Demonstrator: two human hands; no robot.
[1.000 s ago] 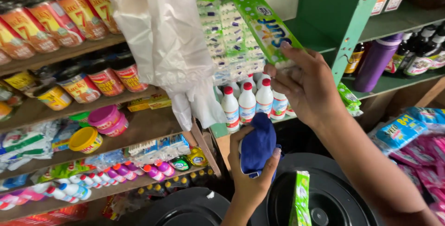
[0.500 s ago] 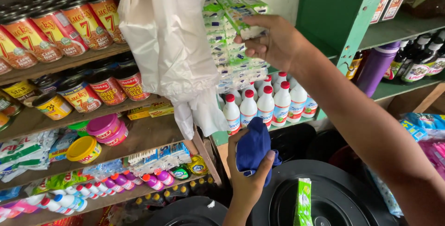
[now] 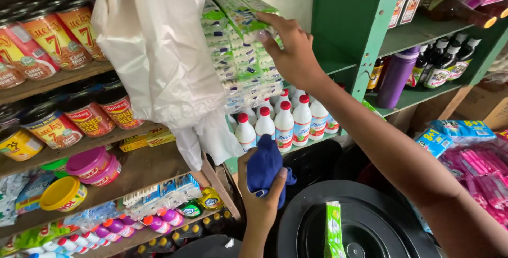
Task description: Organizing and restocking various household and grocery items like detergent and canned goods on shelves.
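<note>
Green packet now up on the stack

My right hand [image 3: 293, 51] has lifted the green packet [image 3: 241, 9] onto the far sachet stack [image 3: 246, 70], fingers pressed on it; my left hand [image 3: 262, 200] stays clenched around the blue cloth [image 3: 263, 169], near.

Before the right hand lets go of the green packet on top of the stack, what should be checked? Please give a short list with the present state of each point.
1. Right hand has hold of the green packet: ok, fingers lie on its end.
2. Packet lies flat on the stack of packets: not ok, it sits tilted.
3. Stack stands straight: cannot tell, the white plastic bags hide its left side.
4. White bottles below stand upright: ok.
5. Left hand grips the blue cloth: ok.
6. Loose green packet rests on the black lid: ok.
</note>
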